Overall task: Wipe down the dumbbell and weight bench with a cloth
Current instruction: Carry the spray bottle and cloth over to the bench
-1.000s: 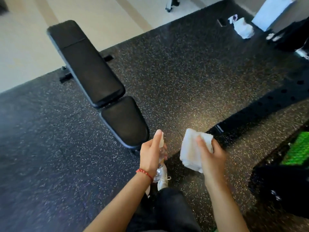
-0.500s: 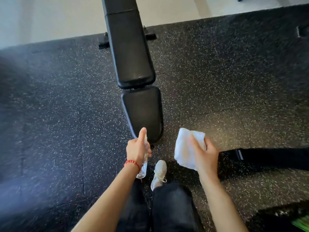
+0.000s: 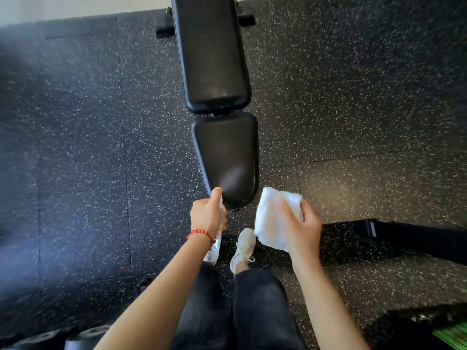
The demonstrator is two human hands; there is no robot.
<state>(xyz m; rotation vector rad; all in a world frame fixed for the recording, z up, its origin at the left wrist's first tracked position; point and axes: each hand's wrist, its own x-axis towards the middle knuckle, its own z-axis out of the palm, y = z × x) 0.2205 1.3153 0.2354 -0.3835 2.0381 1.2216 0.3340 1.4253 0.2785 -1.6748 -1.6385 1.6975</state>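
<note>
A black padded weight bench (image 3: 214, 59) runs straight away from me, its short seat pad (image 3: 227, 157) nearest. My left hand (image 3: 206, 214) grips a small clear spray bottle (image 3: 214, 245), index finger on the nozzle, aimed at the seat pad. A faint mist patch shows on the pad's near end. My right hand (image 3: 300, 226) holds a folded white cloth (image 3: 269, 218) just right of the seat pad, not touching it. No dumbbell is clearly in view.
Black speckled rubber flooring (image 3: 341, 109) surrounds the bench. A black metal frame base (image 3: 417, 238) lies on the floor to the right. Dark objects sit at the bottom left corner (image 3: 75, 339), and something green at the bottom right (image 3: 452, 335). My white shoe (image 3: 243, 245) is below the seat.
The view has swung so the bench now lies straight ahead and closer. My left hand has come up to the seat pad's edge, and a mist patch has appeared on it.
</note>
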